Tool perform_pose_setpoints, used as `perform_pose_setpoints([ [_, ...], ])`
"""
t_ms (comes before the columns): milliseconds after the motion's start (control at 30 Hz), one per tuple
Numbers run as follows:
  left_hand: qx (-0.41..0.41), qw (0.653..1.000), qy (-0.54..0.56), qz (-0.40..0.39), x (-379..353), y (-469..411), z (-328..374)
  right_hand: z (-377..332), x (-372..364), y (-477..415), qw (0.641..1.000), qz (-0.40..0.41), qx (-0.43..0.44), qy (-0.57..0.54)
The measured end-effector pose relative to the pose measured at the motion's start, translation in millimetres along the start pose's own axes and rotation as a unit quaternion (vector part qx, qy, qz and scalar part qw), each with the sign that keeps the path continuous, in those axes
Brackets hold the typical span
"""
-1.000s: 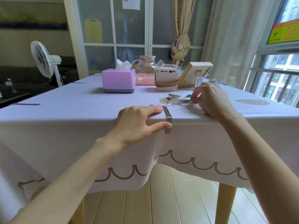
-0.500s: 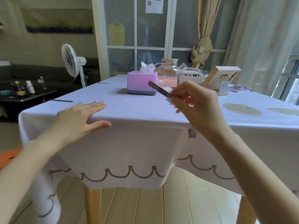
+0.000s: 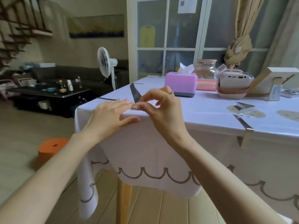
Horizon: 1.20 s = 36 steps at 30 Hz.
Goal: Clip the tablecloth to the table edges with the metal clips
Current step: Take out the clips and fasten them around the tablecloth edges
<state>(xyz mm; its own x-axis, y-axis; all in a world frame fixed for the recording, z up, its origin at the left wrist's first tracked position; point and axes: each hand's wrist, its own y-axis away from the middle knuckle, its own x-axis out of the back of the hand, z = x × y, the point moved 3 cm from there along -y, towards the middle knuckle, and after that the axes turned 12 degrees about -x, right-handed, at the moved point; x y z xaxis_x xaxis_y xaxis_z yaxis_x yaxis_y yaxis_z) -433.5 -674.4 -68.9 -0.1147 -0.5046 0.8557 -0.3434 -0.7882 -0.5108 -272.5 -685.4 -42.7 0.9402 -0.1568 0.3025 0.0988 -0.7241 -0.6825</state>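
Note:
A pale lilac tablecloth [image 3: 145, 147] with a brown scalloped hem covers the table. My right hand [image 3: 163, 109] pinches a metal clip [image 3: 135, 93] between thumb and fingers, just above the near table edge by the left corner. My left hand [image 3: 110, 117] lies flat with straight fingers on the cloth at that edge, right beside the clip. A second metal clip [image 3: 244, 128] grips the near edge further right. More loose clips [image 3: 243, 106] lie on the tabletop at the right. Two thin clips [image 3: 107, 98] sit along the left edge.
A pink tissue box [image 3: 180, 84], a glass jar [image 3: 206, 69], a white device [image 3: 233, 84] and a wooden frame [image 3: 268, 81] stand at the table's back. An orange stool [image 3: 51, 147] sits on the floor left. A fan [image 3: 106, 65] and dark coffee table [image 3: 48, 92] lie beyond.
My view swung left toward the table's corner. My right hand carried the clip leftward and down to the near edge. My left hand slid along the edge and now meets the clip.

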Motion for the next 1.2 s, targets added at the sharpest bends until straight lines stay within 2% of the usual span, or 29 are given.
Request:
perform_pose_setpoints([
  [67,0.013,0.998,0.061,-0.011,4,2,-12,-1,-9,-1,0.997,-0.024,-0.024,-0.072],
  [167,-0.016,0.993,0.112,0.026,11,14,-42,-1,-22,-1,0.982,-0.035,-0.065,-0.172],
  [367,-0.028,0.987,0.143,0.069,16,26,-60,0,-58,11,0.971,-0.02,-0.091,-0.222],
  [500,-0.01,0.972,0.227,0.059,16,29,-67,3,-82,28,0.964,-0.023,-0.103,-0.245],
  [600,-0.031,0.939,0.338,0.06,14,31,-69,4,-96,38,0.964,-0.01,-0.094,-0.249],
  [667,-0.038,0.908,0.414,0.058,15,33,-69,5,-103,42,0.968,0.003,-0.083,-0.238],
  [733,-0.051,0.894,0.442,0.056,15,33,-68,5,-110,45,0.973,0.005,-0.066,-0.22],
  [967,-0.06,0.909,0.41,0.041,14,33,-71,12,-127,51,0.984,0.008,-0.007,-0.179],
  [1067,-0.086,0.928,0.361,0.023,17,34,-72,11,-126,48,0.985,0.025,0.038,-0.169],
  [1133,-0.085,0.936,0.342,0.023,18,33,-72,13,-124,45,0.989,0.061,0.085,-0.103],
  [1200,-0.088,0.939,0.332,0.023,18,33,-72,16,-118,42,0.978,0.131,0.16,0.037],
])
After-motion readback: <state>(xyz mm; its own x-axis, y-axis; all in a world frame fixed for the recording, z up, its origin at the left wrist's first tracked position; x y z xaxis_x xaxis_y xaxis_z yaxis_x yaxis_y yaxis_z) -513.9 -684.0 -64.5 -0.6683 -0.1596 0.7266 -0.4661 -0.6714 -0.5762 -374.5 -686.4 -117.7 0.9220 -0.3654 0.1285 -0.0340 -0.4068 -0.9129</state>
